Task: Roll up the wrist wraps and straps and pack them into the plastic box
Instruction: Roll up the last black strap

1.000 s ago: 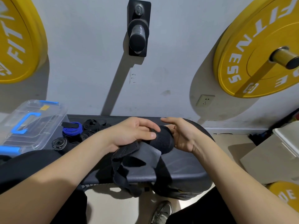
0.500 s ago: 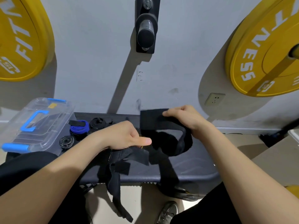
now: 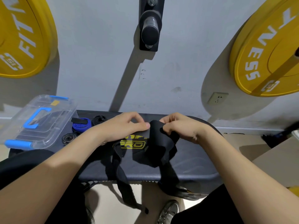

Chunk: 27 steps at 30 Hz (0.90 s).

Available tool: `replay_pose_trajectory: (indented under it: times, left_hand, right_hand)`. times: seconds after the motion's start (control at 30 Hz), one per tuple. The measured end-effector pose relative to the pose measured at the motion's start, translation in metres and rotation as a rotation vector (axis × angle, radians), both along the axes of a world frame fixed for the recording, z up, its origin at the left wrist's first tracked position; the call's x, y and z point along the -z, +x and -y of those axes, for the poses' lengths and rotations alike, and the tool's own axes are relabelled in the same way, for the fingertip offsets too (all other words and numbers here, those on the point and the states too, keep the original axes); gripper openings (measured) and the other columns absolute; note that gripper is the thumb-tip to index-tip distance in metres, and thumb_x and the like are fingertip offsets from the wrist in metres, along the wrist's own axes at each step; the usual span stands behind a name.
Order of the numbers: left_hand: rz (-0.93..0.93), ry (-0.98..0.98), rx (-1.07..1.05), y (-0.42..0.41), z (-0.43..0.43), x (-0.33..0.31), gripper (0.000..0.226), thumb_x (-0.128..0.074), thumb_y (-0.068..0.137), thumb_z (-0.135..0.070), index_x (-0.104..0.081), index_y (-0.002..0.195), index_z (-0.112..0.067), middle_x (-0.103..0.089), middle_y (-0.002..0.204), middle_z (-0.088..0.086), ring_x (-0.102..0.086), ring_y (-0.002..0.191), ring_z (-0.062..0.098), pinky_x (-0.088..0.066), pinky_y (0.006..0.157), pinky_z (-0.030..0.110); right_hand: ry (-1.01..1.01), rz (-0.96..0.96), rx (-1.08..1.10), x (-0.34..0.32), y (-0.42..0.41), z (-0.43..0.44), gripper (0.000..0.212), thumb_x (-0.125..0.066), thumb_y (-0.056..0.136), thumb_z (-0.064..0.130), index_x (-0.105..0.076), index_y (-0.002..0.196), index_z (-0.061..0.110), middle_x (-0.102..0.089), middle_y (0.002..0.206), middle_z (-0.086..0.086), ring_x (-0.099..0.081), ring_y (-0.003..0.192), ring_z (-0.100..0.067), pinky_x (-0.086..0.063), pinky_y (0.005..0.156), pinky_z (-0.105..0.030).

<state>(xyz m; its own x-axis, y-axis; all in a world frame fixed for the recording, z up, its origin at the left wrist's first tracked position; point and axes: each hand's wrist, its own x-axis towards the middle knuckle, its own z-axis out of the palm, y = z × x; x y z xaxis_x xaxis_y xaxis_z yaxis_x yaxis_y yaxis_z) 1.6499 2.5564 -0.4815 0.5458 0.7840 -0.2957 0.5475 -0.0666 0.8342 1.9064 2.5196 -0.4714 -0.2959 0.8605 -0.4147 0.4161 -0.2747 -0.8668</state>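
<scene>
A long black wrist wrap [image 3: 155,147] with yellow "PRO" lettering lies unrolled across the dark bench pad [image 3: 199,165], its loose tails hanging over the front edge. My left hand [image 3: 123,128] pinches the wrap's upper edge near the lettering. My right hand [image 3: 179,126] grips a bunched fold of the same wrap just to the right. The clear plastic box [image 3: 37,122] with blue handle and latches sits closed at the bench's left end. Beside it lie a rolled blue strap [image 3: 80,126] and two rolled black straps [image 3: 99,119], [image 3: 69,138].
Yellow weight plates [image 3: 22,36], [image 3: 265,50] hang on the grey wall either side of a black wall peg [image 3: 149,29]. A wall socket [image 3: 217,97] sits low on the right. A cardboard sheet [image 3: 278,152] lies on the floor to the right, my shoe [image 3: 168,210] below the bench.
The wrap came out of its partial roll and now lies spread on the pad showing its yellow print. My right hand came down from a raised end to a bunched fold; both hands closed together.
</scene>
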Motion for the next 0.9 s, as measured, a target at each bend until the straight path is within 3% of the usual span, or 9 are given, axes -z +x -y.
replay_pose_trajectory:
  times: [0.07,0.13,0.17,0.23,0.33,0.47,0.57,0.73,0.9]
  left_hand:
    - [0.035,-0.025,0.025,0.001,0.002,-0.003,0.056,-0.072,0.075,-0.070,-0.058,0.129,-0.067,-0.079,0.113,-0.006,-0.075,0.106,0.013,-0.052,0.105,0.042]
    - [0.047,-0.093,0.103,0.003,0.003,-0.006,0.056,-0.069,0.078,-0.059,-0.055,0.130,-0.073,-0.074,0.121,-0.025,-0.070,0.110,-0.004,-0.050,0.104,0.032]
    - [0.035,-0.115,0.132,0.005,0.003,-0.008,0.043,-0.066,0.080,-0.054,-0.063,0.120,-0.069,-0.074,0.109,-0.030,-0.069,0.100,-0.009,-0.050,0.095,0.028]
    - [-0.017,-0.090,0.159,0.007,0.002,-0.009,0.013,-0.060,0.082,-0.049,-0.070,0.083,-0.040,-0.064,0.074,-0.024,-0.061,0.068,0.000,-0.042,0.077,0.032]
    - [-0.049,-0.092,0.170,0.003,-0.001,-0.009,0.032,-0.062,0.089,-0.045,-0.053,0.067,-0.024,-0.051,0.069,-0.008,-0.046,0.063,0.009,-0.035,0.072,0.037]
    - [0.080,-0.053,0.126,0.003,0.000,-0.006,0.026,-0.068,0.105,-0.039,-0.073,0.083,-0.027,-0.066,0.076,-0.013,-0.060,0.072,0.003,-0.046,0.071,0.021]
    - [0.195,-0.053,0.081,0.011,0.001,-0.005,0.021,-0.065,0.107,-0.039,-0.074,0.092,-0.028,-0.071,0.086,-0.011,-0.066,0.081,0.004,-0.051,0.074,0.018]
    - [0.207,-0.140,0.052,0.009,0.001,-0.004,0.017,-0.064,0.107,-0.046,-0.071,0.101,-0.032,-0.076,0.094,-0.003,-0.071,0.085,0.011,-0.054,0.076,0.027]
    - [0.150,0.014,-0.057,0.003,-0.003,-0.001,0.035,-0.057,0.092,-0.079,-0.067,0.109,-0.050,-0.076,0.107,-0.002,-0.073,0.102,0.012,-0.056,0.094,0.035]
  right_hand:
    - [-0.020,-0.131,-0.008,0.001,0.002,-0.002,0.025,-0.052,0.066,0.002,-0.071,0.083,0.003,-0.059,0.072,-0.011,-0.052,0.063,-0.023,-0.040,0.060,-0.030]
    - [-0.020,-0.273,-0.056,0.002,0.005,-0.002,0.040,-0.051,0.069,-0.005,-0.080,0.092,0.011,-0.069,0.077,-0.010,-0.059,0.068,-0.021,-0.046,0.066,-0.030]
    - [-0.003,-0.305,-0.073,0.003,0.006,-0.002,0.044,-0.050,0.070,-0.007,-0.081,0.093,0.013,-0.072,0.078,-0.009,-0.061,0.069,-0.020,-0.047,0.068,-0.030]
    - [0.053,-0.281,-0.041,0.002,0.005,-0.002,0.044,-0.048,0.067,-0.006,-0.081,0.088,0.015,-0.072,0.076,-0.007,-0.060,0.066,-0.017,-0.045,0.064,-0.028]
    - [0.112,-0.166,0.056,-0.001,0.007,-0.004,0.028,-0.048,0.064,0.007,-0.074,0.070,0.017,-0.065,0.069,-0.005,-0.055,0.063,-0.018,-0.041,0.063,-0.032]
    - [0.010,-0.071,-0.070,-0.004,0.009,0.000,0.029,-0.074,0.091,0.040,-0.084,0.101,0.014,-0.081,0.110,-0.009,-0.076,0.102,-0.021,-0.057,0.095,-0.038]
    - [0.002,-0.060,-0.136,-0.002,0.001,0.003,0.024,-0.081,0.091,0.021,-0.080,0.112,0.010,-0.080,0.115,-0.015,-0.076,0.104,-0.025,-0.058,0.094,-0.037]
    - [0.070,-0.064,-0.108,-0.005,-0.006,0.002,0.031,-0.064,0.095,-0.003,-0.072,0.124,0.000,-0.077,0.119,-0.022,-0.073,0.103,-0.024,-0.054,0.103,-0.043]
    - [0.064,-0.071,0.015,-0.006,-0.006,0.000,0.031,-0.048,0.107,0.006,-0.073,0.126,0.007,-0.077,0.123,-0.018,-0.073,0.117,-0.031,-0.047,0.117,-0.053]
